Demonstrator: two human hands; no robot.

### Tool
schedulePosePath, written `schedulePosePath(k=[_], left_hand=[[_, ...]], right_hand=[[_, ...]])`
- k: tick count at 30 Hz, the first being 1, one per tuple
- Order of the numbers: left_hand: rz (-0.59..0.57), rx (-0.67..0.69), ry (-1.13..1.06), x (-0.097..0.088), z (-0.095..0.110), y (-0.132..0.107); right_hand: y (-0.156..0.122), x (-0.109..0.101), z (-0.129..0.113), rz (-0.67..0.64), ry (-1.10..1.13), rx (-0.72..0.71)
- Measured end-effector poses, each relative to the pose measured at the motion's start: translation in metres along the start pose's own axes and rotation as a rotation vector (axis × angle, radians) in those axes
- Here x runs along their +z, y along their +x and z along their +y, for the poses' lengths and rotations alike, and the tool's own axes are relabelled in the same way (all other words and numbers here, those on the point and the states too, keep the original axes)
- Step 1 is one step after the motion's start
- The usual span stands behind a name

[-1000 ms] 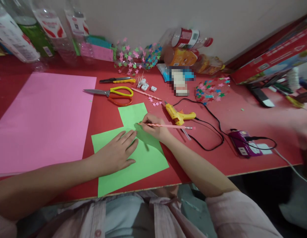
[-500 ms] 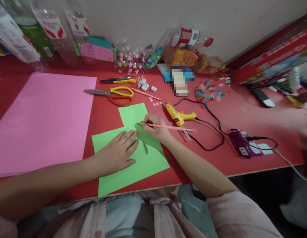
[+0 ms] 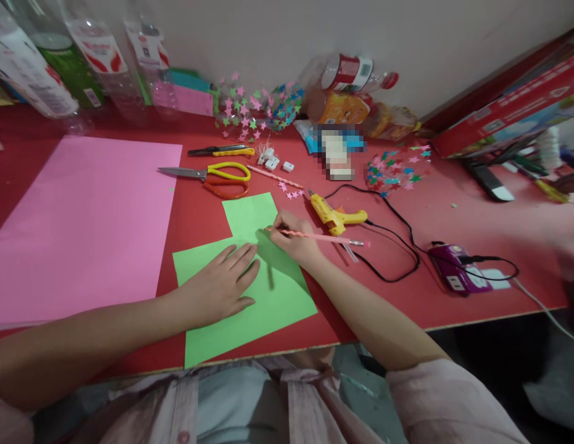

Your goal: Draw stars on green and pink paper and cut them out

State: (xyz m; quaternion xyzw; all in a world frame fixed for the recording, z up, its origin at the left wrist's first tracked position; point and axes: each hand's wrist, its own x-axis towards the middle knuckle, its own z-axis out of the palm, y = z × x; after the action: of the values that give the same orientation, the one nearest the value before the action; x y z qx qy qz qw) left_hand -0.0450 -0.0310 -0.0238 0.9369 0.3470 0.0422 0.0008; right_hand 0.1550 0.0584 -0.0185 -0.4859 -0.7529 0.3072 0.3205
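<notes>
My left hand (image 3: 226,280) lies flat with fingers spread on a large green paper sheet (image 3: 213,342). A smaller green piece of paper (image 3: 250,213) sits at the sheet's far edge; whether it lies over or under the sheet I cannot tell. My right hand (image 3: 294,237) is closed around a pink pencil (image 3: 328,238), its eraser end pointing right. The pencil's point is close to where the two green papers meet. Whether the tip touches the paper is too small to tell.
Scissors (image 3: 213,176), a utility knife (image 3: 222,150), a second pencil (image 3: 275,176) and small pink stars (image 3: 291,192) lie beyond the papers. To the right are a yellow glue gun (image 3: 336,216) and a purple power strip (image 3: 453,268) with cords. Pink paper (image 3: 92,228) covers the left.
My right hand and the pencil have shifted very slightly to the right, the pencil point with them. My left hand stays flat on the green sheet.
</notes>
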Motion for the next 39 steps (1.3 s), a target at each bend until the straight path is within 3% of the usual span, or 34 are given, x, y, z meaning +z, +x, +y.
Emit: schedulePosePath(k=[23, 34, 39], left_hand=[[0.000, 0.012, -0.018, 0.0016, 0.0003, -0.0003], [0.005, 0.014, -0.009, 0.0009, -0.0001, -0.0005], [0.000, 0.011, -0.008, -0.0001, 0.0001, -0.0004]], right_hand=[[-0.0013, 0.0003, 0.0041, -0.123, 0.031, -0.058], [-0.0022, -0.0009, 0.0000, -0.144, 0.044, -0.068], [-0.0015, -0.0019, -0.0003, -0.095, 0.117, -0.039]])
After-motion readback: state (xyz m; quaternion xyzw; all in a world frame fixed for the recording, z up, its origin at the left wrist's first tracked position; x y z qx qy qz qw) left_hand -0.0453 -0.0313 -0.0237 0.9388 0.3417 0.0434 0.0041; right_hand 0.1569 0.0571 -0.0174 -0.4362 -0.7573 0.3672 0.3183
